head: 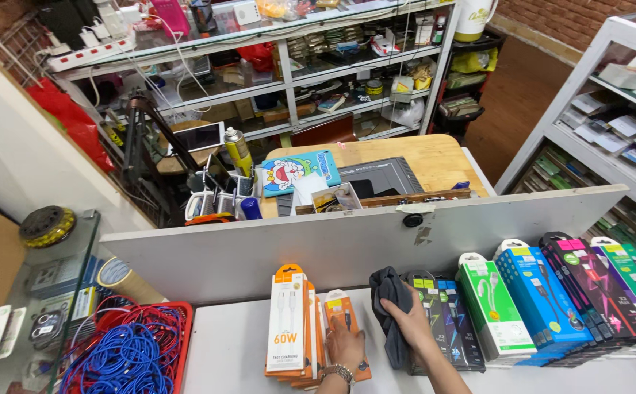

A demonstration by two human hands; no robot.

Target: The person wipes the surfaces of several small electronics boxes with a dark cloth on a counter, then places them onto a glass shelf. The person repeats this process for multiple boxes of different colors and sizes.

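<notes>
We are pressing our left hand (346,346), fingers flat and spread, against the orange cable boxes (311,332) standing on the white counter (227,350), while our right hand (408,319) is gripping a dark grey cloth (391,310) just beside them. Left of us, a red basket (179,343) is holding blue cables (124,357); rightwards, dark, green, blue and pink boxes (552,295) are leaning in a row.

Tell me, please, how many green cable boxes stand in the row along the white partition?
2: one green box just right of the black boxes, and a second green box at the row's far right end. More may be hidden past the frame edge.
</notes>
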